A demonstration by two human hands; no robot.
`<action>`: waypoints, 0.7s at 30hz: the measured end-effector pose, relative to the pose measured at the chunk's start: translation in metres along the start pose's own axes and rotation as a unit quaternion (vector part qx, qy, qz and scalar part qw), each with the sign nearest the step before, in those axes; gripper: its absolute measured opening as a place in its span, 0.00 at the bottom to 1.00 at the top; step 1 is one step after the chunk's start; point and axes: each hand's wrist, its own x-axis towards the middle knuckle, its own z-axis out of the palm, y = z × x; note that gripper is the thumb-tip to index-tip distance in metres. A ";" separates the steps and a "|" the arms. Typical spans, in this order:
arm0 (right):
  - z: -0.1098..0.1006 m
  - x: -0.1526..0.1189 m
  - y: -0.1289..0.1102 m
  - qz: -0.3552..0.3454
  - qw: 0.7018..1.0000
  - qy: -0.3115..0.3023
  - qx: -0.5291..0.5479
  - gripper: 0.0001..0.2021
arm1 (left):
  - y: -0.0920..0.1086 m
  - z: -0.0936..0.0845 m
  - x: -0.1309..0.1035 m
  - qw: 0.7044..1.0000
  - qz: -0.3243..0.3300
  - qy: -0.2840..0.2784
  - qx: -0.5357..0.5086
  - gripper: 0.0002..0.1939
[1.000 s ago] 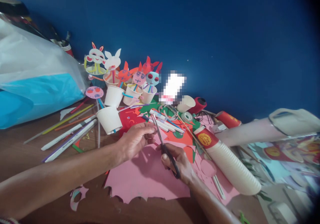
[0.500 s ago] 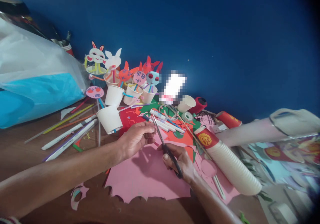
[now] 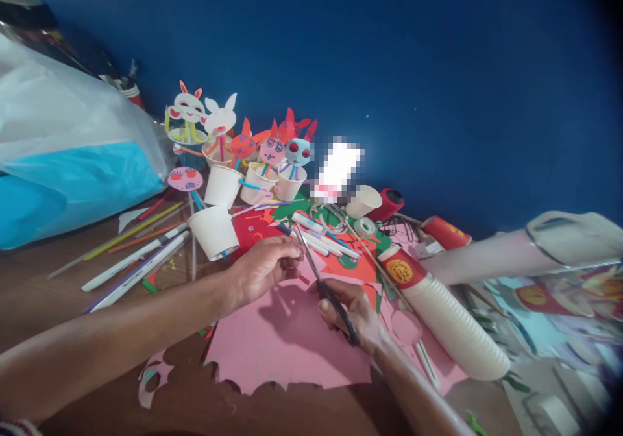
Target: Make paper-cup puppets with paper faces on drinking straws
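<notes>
Black-handled scissors (image 3: pixel 327 287) are gripped in my right hand (image 3: pixel 357 313), their metal blades pointing up and away, close to the left fingertips. My left hand (image 3: pixel 270 264) is closed in a pinch; whatever lies between its fingertips is too small to name. Below both hands spreads a pink paper sheet (image 3: pixel 292 351) with a scalloped, cut near edge. Just beyond the blades lie several white markers (image 3: pixel 324 238) on red, orange and green paper. A tipped white paper cup (image 3: pixel 214 231) with a pink paper face (image 3: pixel 185 179) stands left of my left hand.
Several cups with paper animal faces (image 3: pixel 271 152) stand at the back by the blue wall. A long stack of paper cups (image 3: pixel 448 319) lies on the right, near a tape roll (image 3: pixel 365 227). Straws and markers (image 3: pixel 141 270) lie left, before a plastic bag (image 3: pixel 78 144).
The scissors' handle has shifted very slightly to the right with my right hand. My left hand stays in the same place.
</notes>
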 end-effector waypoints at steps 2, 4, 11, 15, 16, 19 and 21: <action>-0.001 0.000 0.000 0.001 1.000 -0.003 -0.010 0.17 | 0.001 0.000 0.000 1.000 -0.002 -0.002 0.001 0.04; -0.003 0.000 0.001 0.004 1.000 -0.005 -0.020 0.17 | 0.001 -0.001 0.000 1.000 -0.004 -0.004 0.002 0.04; -0.009 -0.001 -0.002 0.029 0.997 0.003 -0.076 0.15 | -0.001 -0.002 0.002 1.000 -0.008 -0.003 0.010 0.03; -0.012 -0.001 -0.002 0.020 0.993 -0.006 -0.118 0.14 | -0.002 -0.002 0.003 1.000 -0.011 -0.003 0.014 0.03; -0.013 -0.001 -0.002 0.020 0.992 -0.008 -0.125 0.14 | -0.002 -0.002 0.003 1.000 -0.012 -0.004 0.015 0.03; -0.017 -0.002 -0.003 0.025 0.988 -0.014 -0.151 0.13 | -0.003 -0.002 0.002 1.000 -0.012 -0.012 0.022 0.03; -0.020 -0.003 -0.004 0.029 0.986 -0.016 -0.165 0.12 | -0.003 -0.002 0.002 0.999 -0.014 -0.017 0.024 0.03</action>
